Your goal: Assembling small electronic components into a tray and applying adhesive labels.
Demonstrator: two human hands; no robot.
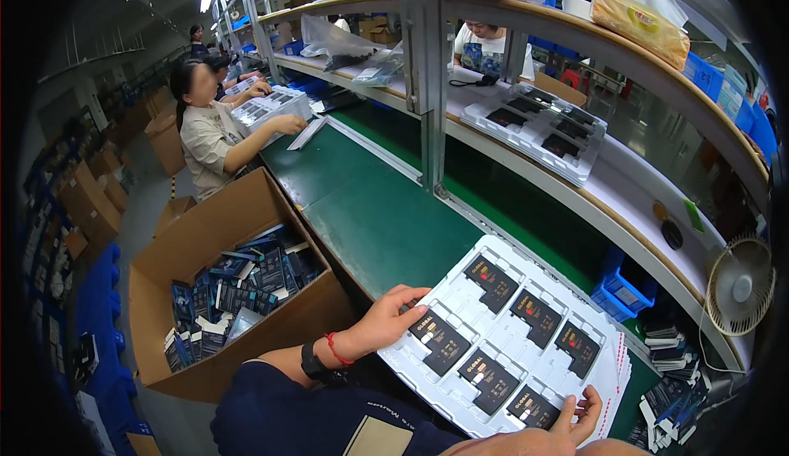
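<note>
A white plastic blister tray [503,337] lies tilted in front of me, on what looks like a stack of similar trays. Several flat black batteries [491,285] with gold print sit in its moulded pockets. My left hand [386,318] grips the tray's left edge, thumb on top beside the left battery [438,342]. At the near right corner my right hand [575,419] has curled fingers and thumb at the rim, next to the nearest battery [532,409]. Parts of both hands' fingers are hidden beneath or behind the edge.
A large cardboard box [246,357] full of small dark boxes stands at my left. The green bench [386,197] runs away to a co-worker [215,123] handling trays. Another battery tray [536,131] rests on the shelf. A fan [740,287] and blue bin [622,287] are at right.
</note>
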